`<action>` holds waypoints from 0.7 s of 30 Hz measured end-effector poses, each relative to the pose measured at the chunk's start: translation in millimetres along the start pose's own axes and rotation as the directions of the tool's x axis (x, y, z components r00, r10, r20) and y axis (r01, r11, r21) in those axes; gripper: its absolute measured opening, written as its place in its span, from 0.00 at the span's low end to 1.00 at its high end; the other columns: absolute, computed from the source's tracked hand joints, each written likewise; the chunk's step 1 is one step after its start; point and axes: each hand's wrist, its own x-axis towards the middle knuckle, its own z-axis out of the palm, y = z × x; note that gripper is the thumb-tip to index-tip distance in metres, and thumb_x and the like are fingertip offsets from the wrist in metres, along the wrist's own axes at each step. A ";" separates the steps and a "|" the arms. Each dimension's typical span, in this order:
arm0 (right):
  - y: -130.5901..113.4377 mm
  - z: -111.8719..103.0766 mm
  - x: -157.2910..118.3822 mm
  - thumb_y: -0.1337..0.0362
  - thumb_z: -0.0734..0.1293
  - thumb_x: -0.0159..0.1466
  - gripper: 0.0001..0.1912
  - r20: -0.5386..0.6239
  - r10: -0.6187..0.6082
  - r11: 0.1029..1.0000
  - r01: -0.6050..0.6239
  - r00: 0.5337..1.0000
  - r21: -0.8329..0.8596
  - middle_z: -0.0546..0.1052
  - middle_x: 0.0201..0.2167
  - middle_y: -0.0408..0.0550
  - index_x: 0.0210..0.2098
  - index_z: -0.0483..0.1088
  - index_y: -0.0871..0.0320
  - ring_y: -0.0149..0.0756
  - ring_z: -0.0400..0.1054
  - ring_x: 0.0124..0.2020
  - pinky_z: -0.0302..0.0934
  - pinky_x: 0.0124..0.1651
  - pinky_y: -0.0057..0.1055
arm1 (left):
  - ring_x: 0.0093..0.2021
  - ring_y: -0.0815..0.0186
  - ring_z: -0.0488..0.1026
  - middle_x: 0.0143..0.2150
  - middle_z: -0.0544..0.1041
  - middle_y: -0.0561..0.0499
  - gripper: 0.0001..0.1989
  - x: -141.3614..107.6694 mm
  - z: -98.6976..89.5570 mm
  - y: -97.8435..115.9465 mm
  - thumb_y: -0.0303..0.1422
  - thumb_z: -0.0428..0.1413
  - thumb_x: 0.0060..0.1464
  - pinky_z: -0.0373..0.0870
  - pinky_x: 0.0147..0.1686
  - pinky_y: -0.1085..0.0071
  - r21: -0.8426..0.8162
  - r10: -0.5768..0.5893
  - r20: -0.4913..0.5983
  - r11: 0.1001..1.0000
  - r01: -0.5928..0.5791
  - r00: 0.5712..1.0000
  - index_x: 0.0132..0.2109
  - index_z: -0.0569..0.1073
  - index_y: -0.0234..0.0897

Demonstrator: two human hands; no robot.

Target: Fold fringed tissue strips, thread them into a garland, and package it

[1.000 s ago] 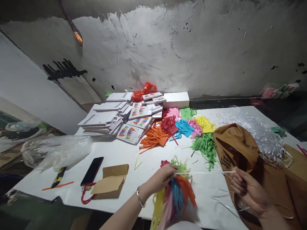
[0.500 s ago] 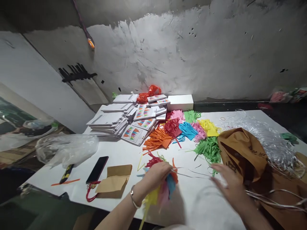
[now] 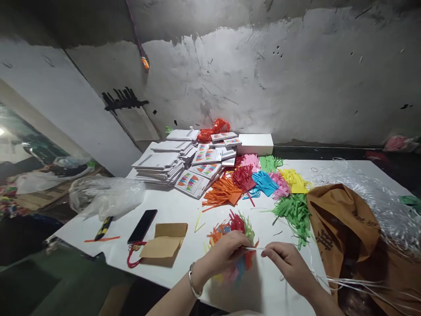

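Note:
My left hand (image 3: 226,251), with a silver bangle at the wrist, is closed around a bundle of multicoloured paper tassels (image 3: 237,223) near the table's front edge. Red, green and orange fringes stick out above the fingers; blue and pink ones hang below, blurred. A thin white string (image 3: 255,249) runs taut from the left fingers to my right hand (image 3: 285,263), which pinches it a short way to the right. The bundle's middle is hidden by the left hand.
Fringed paper bunches (image 3: 223,192) lie mid-table, beside stacked printed cards (image 3: 192,182). Further left are a phone (image 3: 142,226), folded brown paper (image 3: 164,245), a cutter (image 3: 104,228) and a plastic bag (image 3: 110,195). A brown cloth bag (image 3: 345,215) and white strings (image 3: 365,186) occupy the right.
My right hand has moved left towards my left hand and closed on the string. The tassel bundle has turned in my left hand, showing more fringe above. The view has shifted left.

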 end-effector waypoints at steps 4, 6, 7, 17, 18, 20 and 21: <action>10.4 14.3 4.4 0.45 0.76 0.49 0.39 -0.021 -0.060 0.998 0.060 0.998 -0.011 0.73 0.30 0.43 0.56 0.69 0.55 0.36 0.63 0.28 0.57 0.31 0.28 | 0.39 0.64 0.75 0.39 0.80 0.47 0.09 2.9 7.9 24.5 0.32 0.50 0.64 0.70 0.40 0.72 -0.133 -0.018 0.018 0.991 0.020 1.000 0.44 0.75 0.37; 10.4 26.6 4.8 0.48 0.78 0.46 0.37 0.080 -0.106 0.992 0.100 0.991 0.070 0.76 0.36 0.46 0.52 0.72 0.54 0.41 0.68 0.35 0.62 0.38 0.30 | 0.39 0.64 0.75 0.39 0.80 0.47 0.09 6.9 11.5 37.8 0.33 0.50 0.64 0.69 0.42 0.71 -0.179 0.000 -0.007 0.984 -0.001 1.000 0.44 0.75 0.38; 9.6 32.1 4.1 0.48 0.77 0.49 0.29 0.108 -0.101 0.990 0.089 0.989 0.112 0.77 0.36 0.47 0.46 0.75 0.55 0.42 0.69 0.37 0.63 0.40 0.30 | 0.41 0.64 0.74 0.40 0.79 0.47 0.09 8.4 13.3 42.6 0.33 0.51 0.63 0.69 0.44 0.70 -0.205 -0.019 -0.042 0.979 0.010 0.999 0.45 0.75 0.39; 23.6 41.7 -10.4 0.42 0.76 0.47 0.39 -0.047 0.142 0.848 -0.097 0.989 0.521 0.78 0.47 0.54 0.51 0.71 0.56 0.52 0.71 0.49 0.65 0.52 0.43 | 0.43 0.59 0.75 0.49 0.74 0.45 0.51 -6.6 53.3 21.4 0.33 0.62 0.50 0.70 0.45 0.62 -0.454 -0.355 0.058 0.823 0.341 0.933 0.71 0.37 0.43; 24.5 44.3 -9.9 0.42 0.77 0.45 0.39 -0.052 0.171 0.856 -0.122 0.984 0.502 0.78 0.46 0.54 0.50 0.71 0.56 0.51 0.71 0.48 0.65 0.52 0.42 | 0.44 0.58 0.75 0.49 0.74 0.45 0.50 -6.3 56.3 20.1 0.33 0.59 0.53 0.70 0.46 0.62 -0.454 -0.325 0.056 0.834 0.314 0.944 0.71 0.34 0.42; 24.9 48.7 -8.1 0.44 0.76 0.48 0.31 -0.091 0.225 0.895 -0.169 0.970 0.412 0.79 0.41 0.53 0.43 0.74 0.58 0.49 0.73 0.44 0.67 0.49 0.40 | 0.50 0.57 0.73 0.54 0.73 0.43 0.49 -5.1 53.8 19.4 0.33 0.57 0.55 0.67 0.51 0.61 -0.413 -0.276 0.079 0.866 0.284 0.958 0.71 0.30 0.42; 24.7 49.7 -7.2 0.44 0.74 0.52 0.26 -0.109 0.225 0.921 -0.175 0.968 0.347 0.79 0.36 0.52 0.38 0.75 0.59 0.48 0.73 0.40 0.68 0.45 0.39 | 0.52 0.56 0.72 0.56 0.72 0.42 0.49 -4.5 47.6 19.6 0.33 0.57 0.55 0.66 0.54 0.60 -0.352 -0.267 0.115 0.890 0.290 0.957 0.71 0.31 0.43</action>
